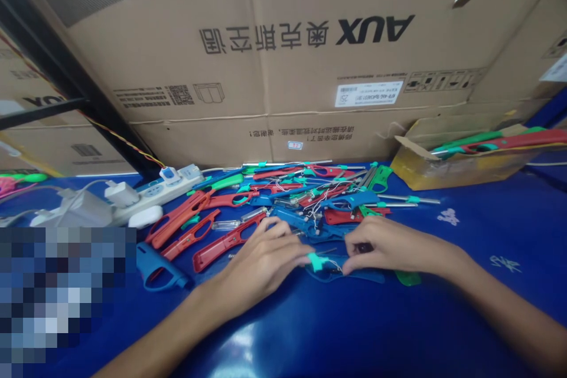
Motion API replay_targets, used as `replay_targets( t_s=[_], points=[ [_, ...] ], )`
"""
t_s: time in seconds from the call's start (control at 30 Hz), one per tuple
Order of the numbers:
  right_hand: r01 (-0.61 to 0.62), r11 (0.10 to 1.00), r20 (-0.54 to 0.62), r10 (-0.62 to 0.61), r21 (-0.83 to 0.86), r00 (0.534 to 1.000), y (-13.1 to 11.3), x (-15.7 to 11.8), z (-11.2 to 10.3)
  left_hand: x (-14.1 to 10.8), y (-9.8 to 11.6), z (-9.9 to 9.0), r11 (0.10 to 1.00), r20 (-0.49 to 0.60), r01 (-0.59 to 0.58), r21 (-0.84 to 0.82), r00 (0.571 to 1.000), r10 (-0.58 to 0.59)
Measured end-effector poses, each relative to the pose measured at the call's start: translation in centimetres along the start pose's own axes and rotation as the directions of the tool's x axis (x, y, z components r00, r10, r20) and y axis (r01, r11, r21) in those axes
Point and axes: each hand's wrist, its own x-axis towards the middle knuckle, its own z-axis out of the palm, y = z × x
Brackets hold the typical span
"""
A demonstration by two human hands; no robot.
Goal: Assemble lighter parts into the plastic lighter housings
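Observation:
In the head view my left hand (270, 251) is closed, its fingertips pinching a small teal-green trigger piece (318, 261). Just under both hands lies a blue lighter handle shell (374, 276) on the blue table. Thin white wires (334, 266) run from beside the trigger to the thumb tip of my right hand (376, 248). That hand is closed in a pinch at the wires, and a dark object (365, 247) shows inside its curled fingers; its kind is unclear. Behind the hands spreads a pile of lighter parts, with red handle shells (221, 251) and blue shells (292, 221).
A power strip (155, 192) with white plugs and adapters stands at the left. At the right back sits an open carton (425, 168) with red and green lighters. A large cardboard sheet (266, 82) walls off the back. Metal tubes (414, 199) poke out from the pile.

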Motion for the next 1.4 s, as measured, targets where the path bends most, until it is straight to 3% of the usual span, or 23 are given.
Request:
replay_targets(
  t_s=[0.2,0.43,0.7,1.4],
  points=[
    [-0.034,0.999,0.042,0.033,0.018,0.999,0.4,0.3,0.5,0.1,-0.1,-0.1,1.0,-0.012,-0.027,0.011,1.0,0.027],
    [-0.042,0.999,0.048,0.041,0.015,0.998,0.3,0.5,0.6,0.0,-0.5,0.3,0.995,0.068,0.015,0.103,0.997,-0.022],
    [-0.042,0.998,0.044,0.041,0.037,0.998,0.1,0.5,0.7,0.1,-0.6,0.4,0.995,0.101,0.01,0.099,0.995,-0.02],
    [0.01,0.999,0.04,-0.012,0.048,0.999,-0.3,0.8,1.2,0.2,-0.1,1.1,0.997,0.039,0.079,0.013,0.996,-0.079]
  ],
)
